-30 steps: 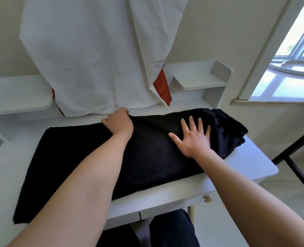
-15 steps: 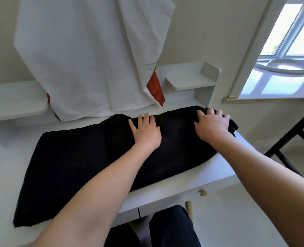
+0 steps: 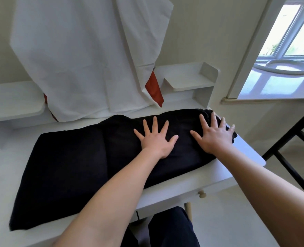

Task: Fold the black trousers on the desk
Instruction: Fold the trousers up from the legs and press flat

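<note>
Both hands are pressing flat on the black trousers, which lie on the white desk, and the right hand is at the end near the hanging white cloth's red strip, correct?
Not quite. In the head view the right hand presses the trousers at the end towards the window, away from the red strip. Both hands, left hand too, do lie flat on the trousers on the white desk.

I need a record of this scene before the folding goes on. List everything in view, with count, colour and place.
black trousers: one, black, spread lengthwise across the desk
desk: one, white, under the trousers
drawer knob: one, pale wood, desk front, right
shelves: two, white, behind the desk
cloth: one, white with red-orange patches, hanging above the desk
window: one, white frame, upper right
dark frame: one, black, far right
left hand: one, flat, fingers spread, on the trousers' middle
right hand: one, flat, fingers spread, on the trousers' right end
</note>
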Available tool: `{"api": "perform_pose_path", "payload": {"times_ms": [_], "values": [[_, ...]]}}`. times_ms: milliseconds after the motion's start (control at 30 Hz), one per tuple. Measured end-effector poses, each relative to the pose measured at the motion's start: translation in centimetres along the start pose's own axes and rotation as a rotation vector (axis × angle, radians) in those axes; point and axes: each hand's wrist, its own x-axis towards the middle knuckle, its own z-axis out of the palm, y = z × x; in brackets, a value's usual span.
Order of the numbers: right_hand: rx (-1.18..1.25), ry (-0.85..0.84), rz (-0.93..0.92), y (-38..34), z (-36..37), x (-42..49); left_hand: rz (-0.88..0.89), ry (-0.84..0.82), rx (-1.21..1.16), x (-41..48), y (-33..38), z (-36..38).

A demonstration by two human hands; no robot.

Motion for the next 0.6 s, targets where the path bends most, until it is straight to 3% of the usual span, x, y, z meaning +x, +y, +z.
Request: {"api": "perform_pose_path", "payload": {"times_ms": [133, 233, 367, 467, 600], "values": [[-0.023, -0.002, -0.010, -0.1, -0.1, -0.2, 0.007, -0.128, -0.016, 0.0, 0.1, -1.5], [-0.058, -0.009, -0.020, -0.3, -0.8, -0.5, 0.033, -0.248, -0.156, -0.1, -0.6, -4.4], [-0.017, 0.113, -0.109, -3.3, -2.3, -1.9, 0.034, -0.021, -0.414, -2.0, -2.9, -6.7], [0.211, 0.164, -0.247, -8.5, -3.8, -4.1, -0.026, 0.192, -0.413, -4.1, -5.6, -7.8], [0.534, 0.125, -0.463, -15.6, -5.1, -7.9, -0.200, 0.358, -0.393, -6.9, -11.0, -8.7]]}}
